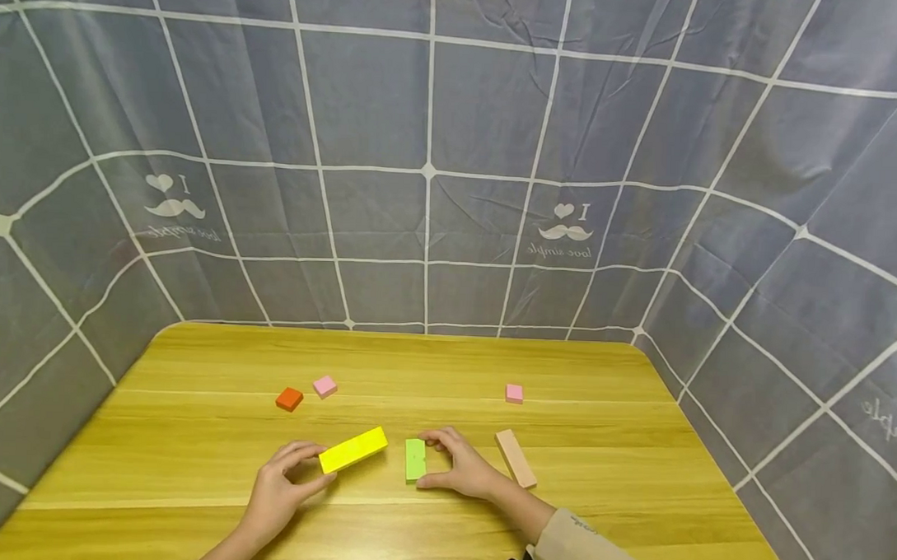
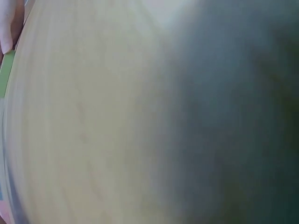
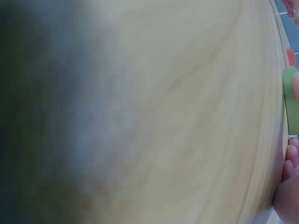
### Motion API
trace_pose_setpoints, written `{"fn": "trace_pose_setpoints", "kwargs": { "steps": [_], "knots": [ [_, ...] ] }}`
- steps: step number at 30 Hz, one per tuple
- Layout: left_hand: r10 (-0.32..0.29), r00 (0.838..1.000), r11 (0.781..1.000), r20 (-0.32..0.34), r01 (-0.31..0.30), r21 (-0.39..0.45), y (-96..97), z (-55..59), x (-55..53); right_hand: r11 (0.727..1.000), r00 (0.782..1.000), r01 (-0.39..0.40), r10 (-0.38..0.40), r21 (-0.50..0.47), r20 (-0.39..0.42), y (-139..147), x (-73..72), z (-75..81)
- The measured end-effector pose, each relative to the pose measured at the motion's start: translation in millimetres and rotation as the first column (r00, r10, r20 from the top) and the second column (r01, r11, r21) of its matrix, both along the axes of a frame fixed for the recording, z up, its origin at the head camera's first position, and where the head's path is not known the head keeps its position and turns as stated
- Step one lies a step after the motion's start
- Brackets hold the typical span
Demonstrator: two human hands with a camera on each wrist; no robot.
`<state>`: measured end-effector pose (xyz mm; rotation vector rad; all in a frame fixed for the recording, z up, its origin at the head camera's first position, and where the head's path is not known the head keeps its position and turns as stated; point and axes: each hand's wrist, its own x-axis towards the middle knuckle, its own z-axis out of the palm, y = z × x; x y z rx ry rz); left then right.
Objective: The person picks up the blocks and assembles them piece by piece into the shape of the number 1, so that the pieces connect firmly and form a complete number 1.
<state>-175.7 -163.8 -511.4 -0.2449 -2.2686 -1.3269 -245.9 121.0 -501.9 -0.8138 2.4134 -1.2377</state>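
Near the middle of the table, my left hand holds a long yellow block by its left end, between thumb and fingers. The block slants up to the right, with its far end free. To its right stands a light green block, gripped by my right hand with the thumb at the near end and fingers at the far end. The green block also shows at the right edge of the right wrist view. In the left wrist view, a green block appears at the left edge below fingertips.
A tan block lies just right of my right hand. Farther back are a red-orange block and a pink block on the left, and another pink block on the right. Grey gridded curtains surround the wooden table.
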Motion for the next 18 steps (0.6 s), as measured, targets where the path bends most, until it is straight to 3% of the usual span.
{"fn": "trace_pose_setpoints", "kwargs": {
  "steps": [6,10,18],
  "knots": [
    [-0.111,0.994,0.994,-0.019,0.111,-0.008,4.3,1.4,6.5,1.000,1.000,0.000,0.000,-0.003,0.000,-1.8,1.4,0.7],
    [-0.177,0.984,0.984,0.017,0.177,0.004,10.1,1.7,11.8,1.000,1.000,0.002,-0.002,-0.003,-0.008,-3.4,3.2,-0.7],
    [-0.349,0.926,0.936,0.141,0.340,0.086,26.2,1.5,24.6,1.000,0.998,0.015,-0.014,0.021,-0.058,-5.8,7.3,-3.6]
  ]
}}
